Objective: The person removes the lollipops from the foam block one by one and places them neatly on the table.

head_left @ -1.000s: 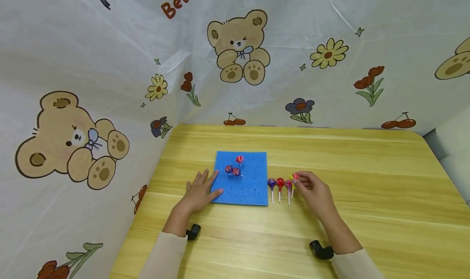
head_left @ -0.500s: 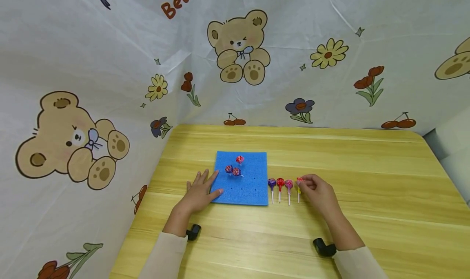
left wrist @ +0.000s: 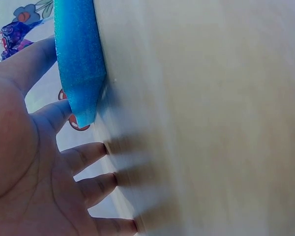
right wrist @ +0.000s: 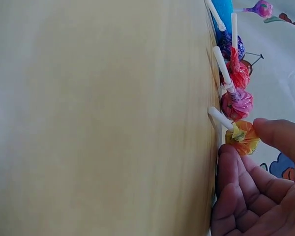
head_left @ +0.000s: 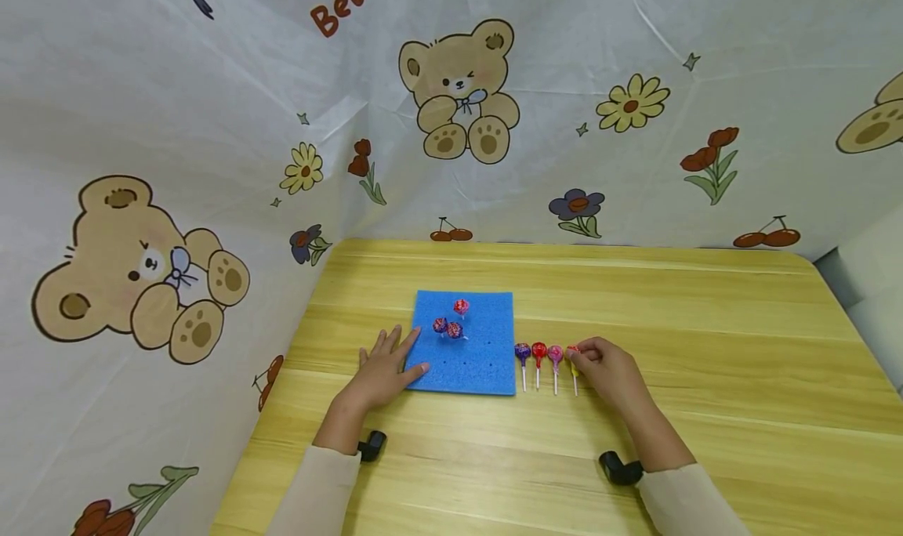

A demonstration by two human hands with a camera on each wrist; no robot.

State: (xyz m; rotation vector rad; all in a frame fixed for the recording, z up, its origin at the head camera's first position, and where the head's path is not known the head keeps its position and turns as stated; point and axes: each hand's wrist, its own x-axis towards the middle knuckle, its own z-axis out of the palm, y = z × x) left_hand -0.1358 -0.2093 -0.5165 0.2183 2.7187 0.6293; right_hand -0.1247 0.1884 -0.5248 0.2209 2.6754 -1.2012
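Observation:
My left hand [head_left: 379,373] lies with fingers spread at the left edge of a blue foam sheet [head_left: 473,375]; thumb and index finger touch the foam, the other fingertips the table. Two dark purple-red lollipops [head_left: 455,331] and one pink-red lollipop [head_left: 461,307] stick up from the foam. With thumb and index finger, my right hand [head_left: 611,373] pinches the wrapped head of a yellow-orange lollipop [right wrist: 243,138], its white stick pointing towards me. To its left lie a pink lollipop [head_left: 555,354], a red lollipop [head_left: 539,351] and a purple lollipop [head_left: 522,352] in a row.
Small holes show in the foam's right and front parts. The wooden table [head_left: 741,363] runs back to a white curtain [head_left: 536,168] printed with bears and flowers. Black wrist mounts [head_left: 621,469] sit at both forearms.
The yellow-orange lollipop has moved right, away from the pink one, then slightly back left, and is now at the row's right end. My left hand has stayed in place.

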